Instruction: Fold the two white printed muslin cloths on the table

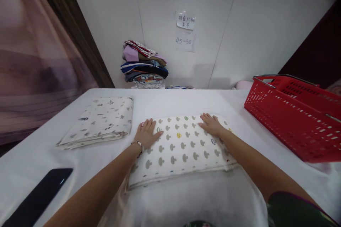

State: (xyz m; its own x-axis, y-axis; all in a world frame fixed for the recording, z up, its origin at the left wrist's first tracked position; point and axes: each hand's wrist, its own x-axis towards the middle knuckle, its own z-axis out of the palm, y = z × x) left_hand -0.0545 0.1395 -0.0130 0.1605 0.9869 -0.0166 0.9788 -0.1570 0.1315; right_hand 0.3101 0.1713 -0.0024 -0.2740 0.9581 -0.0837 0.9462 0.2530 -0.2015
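A white cloth with a mushroom print [183,145] lies folded into a wide rectangle on the white table in front of me. My left hand [146,133] rests flat on its far left corner, fingers stretched out, a bracelet on the wrist. Near the far right corner, my right hand [211,125] presses flat on the same cloth with its fingers spread. Left of it sits another folded cloth [103,118], white with small grey and dark figures, touched by neither hand.
A red plastic basket [287,120] stands on the right of the table [173,101]. A black phone-like slab [39,197] lies at the near left. Behind the far edge rises a stack of folded fabrics [145,65], with paper signs [185,21] on the wall. A curtain [39,60] hangs left.
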